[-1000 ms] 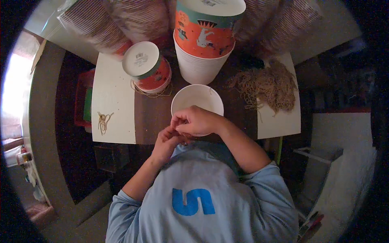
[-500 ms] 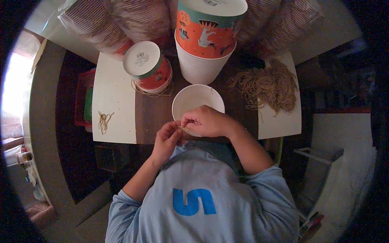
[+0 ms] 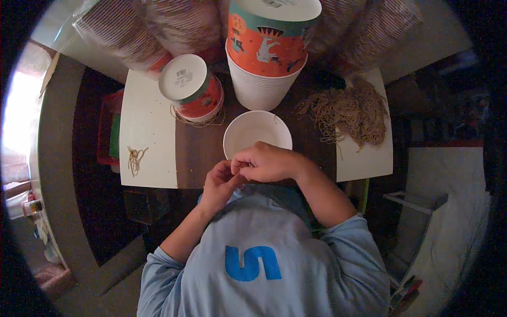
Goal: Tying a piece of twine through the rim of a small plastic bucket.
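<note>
Angled inward from light-blue fabric sleeves (image 3: 343,232), a person's left hand (image 3: 218,185) and right hand (image 3: 272,161) meet at the near side of an open, round white paper bucket (image 3: 253,129) on a brown-and-white surface (image 3: 203,153). Both hands' fingers curl closed, tips together, though whether they pinch anything cannot be told. A tangled heap of tan twine (image 3: 351,113) lies to the right.
</note>
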